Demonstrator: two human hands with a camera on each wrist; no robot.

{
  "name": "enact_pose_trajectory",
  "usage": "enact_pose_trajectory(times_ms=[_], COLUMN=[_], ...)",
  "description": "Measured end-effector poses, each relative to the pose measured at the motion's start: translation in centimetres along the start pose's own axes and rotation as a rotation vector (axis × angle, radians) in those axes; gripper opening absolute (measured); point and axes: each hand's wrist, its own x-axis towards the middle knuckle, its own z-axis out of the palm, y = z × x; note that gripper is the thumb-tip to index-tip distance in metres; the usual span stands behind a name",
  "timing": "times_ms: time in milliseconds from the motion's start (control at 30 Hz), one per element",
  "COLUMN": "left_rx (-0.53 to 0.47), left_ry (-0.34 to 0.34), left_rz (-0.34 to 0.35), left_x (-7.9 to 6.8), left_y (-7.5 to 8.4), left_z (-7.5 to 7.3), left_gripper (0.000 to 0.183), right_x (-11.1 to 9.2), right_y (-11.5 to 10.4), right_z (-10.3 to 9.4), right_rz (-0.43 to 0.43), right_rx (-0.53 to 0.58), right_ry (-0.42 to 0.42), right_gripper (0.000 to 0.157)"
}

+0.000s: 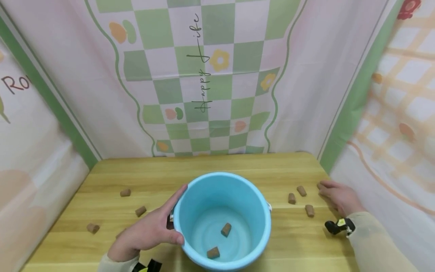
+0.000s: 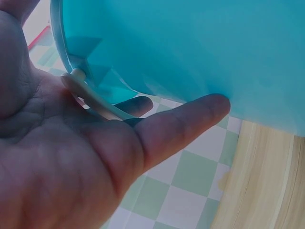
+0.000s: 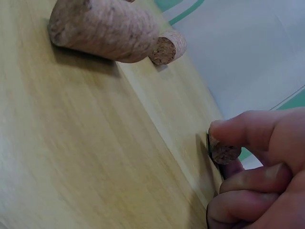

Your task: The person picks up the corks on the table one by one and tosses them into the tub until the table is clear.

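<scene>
A light blue bucket [image 1: 217, 192] stands upright at the table's near middle, with two corks inside, one cork [image 1: 225, 229] near its centre and another cork [image 1: 213, 252] by the near wall. My left hand [image 1: 149, 228] spreads against the bucket's left side, thumb at the rim. In the left wrist view a straight finger [image 2: 186, 124] touches the outer wall, and the white handle [image 2: 95, 100] crosses by the palm. Over at the table's right edge, my right hand [image 1: 343, 198] pinches a cork [image 3: 226, 152] between thumb and fingers, close to the tabletop.
Right of the bucket lie three loose corks, among them a cork [image 1: 309, 210] nearest me. Several more are scattered on the left, including a cork [image 1: 93, 228] farthest out. Fabric curtains [image 1: 217, 124] enclose the wooden table [image 1: 163, 170] at the back and sides.
</scene>
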Motion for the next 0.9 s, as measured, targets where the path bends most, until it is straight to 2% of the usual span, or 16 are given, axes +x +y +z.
enact_pose_trajectory(times_ms=[167,467,700,900], left_rx=[0.012,-0.007,0.046,0.035], left_ry=[0.01,0.01,0.02,0.019], left_rz=[-0.012,-0.014,0.018,0.006], left_x=[-0.1,-0.1,-0.1,-0.1], left_y=[0.0,-0.1,0.0,-0.1], left_z=[0.0,0.0,0.1,0.0], left_gripper=[0.106,0.106,0.106,0.106], right_x=[0.1,0.2,0.2,0.2], right_y=[0.4,1.0,1.0,1.0], right_z=[-0.1,-0.8,-0.9,-1.2], right_rz=[-0.029,-0.02,-0.011,0.051], right_rx=[-0.015,0.161,0.235,0.375], right_ry=[-0.007,-0.123,-0.164,-0.208], right_gripper=[0.066,0.071,0.07,0.065])
